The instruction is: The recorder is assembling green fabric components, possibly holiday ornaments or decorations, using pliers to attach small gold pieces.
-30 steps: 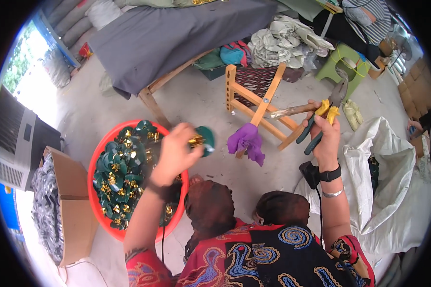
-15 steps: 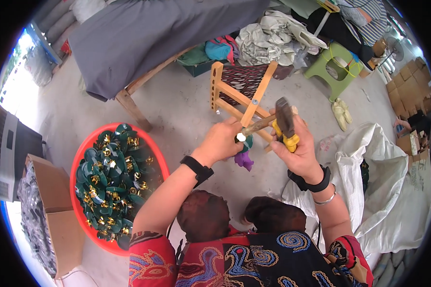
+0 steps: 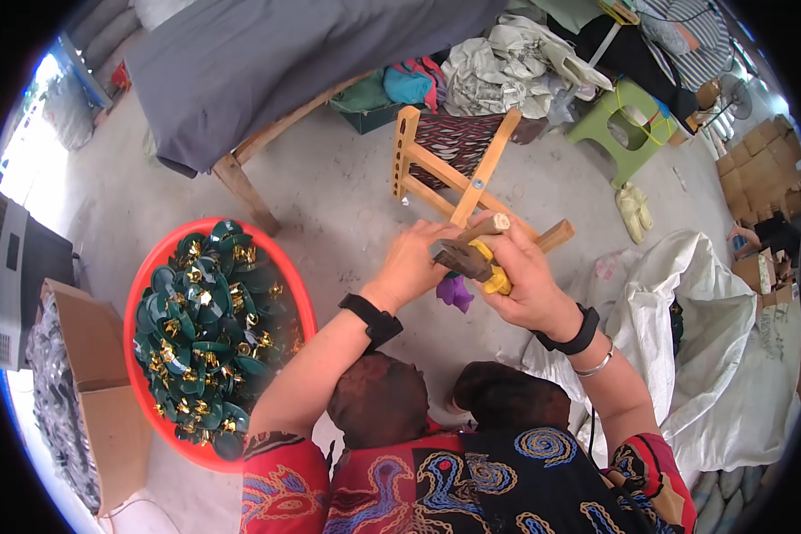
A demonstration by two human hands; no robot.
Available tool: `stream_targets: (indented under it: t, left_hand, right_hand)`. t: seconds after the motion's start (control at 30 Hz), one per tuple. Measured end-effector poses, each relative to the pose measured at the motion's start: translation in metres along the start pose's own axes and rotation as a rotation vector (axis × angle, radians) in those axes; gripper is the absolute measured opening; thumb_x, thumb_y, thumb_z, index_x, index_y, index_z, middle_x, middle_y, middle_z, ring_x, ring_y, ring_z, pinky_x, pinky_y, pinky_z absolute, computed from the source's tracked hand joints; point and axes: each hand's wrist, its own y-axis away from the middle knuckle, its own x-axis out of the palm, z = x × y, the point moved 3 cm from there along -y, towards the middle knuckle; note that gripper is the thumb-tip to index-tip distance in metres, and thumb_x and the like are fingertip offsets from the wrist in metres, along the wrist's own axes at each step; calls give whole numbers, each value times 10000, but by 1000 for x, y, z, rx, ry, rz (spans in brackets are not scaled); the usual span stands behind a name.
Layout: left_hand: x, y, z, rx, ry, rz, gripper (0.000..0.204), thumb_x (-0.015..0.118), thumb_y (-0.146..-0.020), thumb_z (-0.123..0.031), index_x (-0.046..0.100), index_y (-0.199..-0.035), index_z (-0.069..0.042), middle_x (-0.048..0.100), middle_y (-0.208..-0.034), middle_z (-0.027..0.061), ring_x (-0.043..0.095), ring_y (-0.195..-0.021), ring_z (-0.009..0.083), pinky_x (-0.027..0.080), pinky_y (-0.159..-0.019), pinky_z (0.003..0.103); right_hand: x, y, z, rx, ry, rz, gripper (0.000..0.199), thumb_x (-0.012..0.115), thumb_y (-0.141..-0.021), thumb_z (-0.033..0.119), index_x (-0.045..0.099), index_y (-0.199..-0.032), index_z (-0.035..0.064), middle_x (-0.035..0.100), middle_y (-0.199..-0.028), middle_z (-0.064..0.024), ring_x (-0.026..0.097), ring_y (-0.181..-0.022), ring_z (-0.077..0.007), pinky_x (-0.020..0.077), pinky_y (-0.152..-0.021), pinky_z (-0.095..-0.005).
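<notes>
My right hand is clenched around yellow-handled metal pliers, while my left hand pinches closed on a small piece at their tip, just above a purple scrap. A round red plastic basin of green-and-gold ornaments sits on the concrete floor, left.

one red basin heaped with too many green-and-gold pieces to count; beside the basin, one cardboard box; beyond it, one wooden folding stool, one green plastic stool.
</notes>
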Motion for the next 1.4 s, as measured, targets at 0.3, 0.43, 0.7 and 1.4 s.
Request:
stream_targets:
  t: [0.3, 0.43, 0.7, 1.4]
  left_hand:
    - [1, 5, 3, -92, 187, 50, 272, 679, -777, -177, 649, -1038, -104, 663, -983, 61, 564, -884, 288, 471, -790, 385]
    - [-1, 5, 3, -78, 200, 6, 272, 684, -772, -166, 647, -1033, -101, 660, -941, 72, 563, -867, 299, 469, -771, 390]
    - [3, 4, 7, -88, 141, 61, 248, 687, -761, -168, 641, -986, -73, 644, -885, 99, 563, -832, 334, 467, -720, 414]
    - [42, -151, -270, 24, 696, 447, 623, 673, -838, -352, 451, -1311, -12, 601, -1145, 148, 614, -808, 132, 501, -596, 245]
  right_hand:
    - [-117, 5, 44, 123, 345, -382, 564, 651, -794, 56, 431, -1312, 20, 585, -1090, -120, 581, -912, -211, 465, -797, -317]
    - [-114, -10, 62, 4, 537, -541, 490, 626, -756, -10, 471, -1220, 5, 575, -995, -107, 576, -806, -227, 470, -726, -309]
    - [-56, 3, 19, 337, 357, -81, 456, 594, -704, 37, 492, -1148, 17, 498, -1172, -247, 531, -1012, -432, 456, -835, -390]
    - [-9, 135, -73, 572, -359, -765, 381, 735, -681, 140, 571, -991, -10, 588, -921, -149, 573, -858, -272, 454, -791, -366]
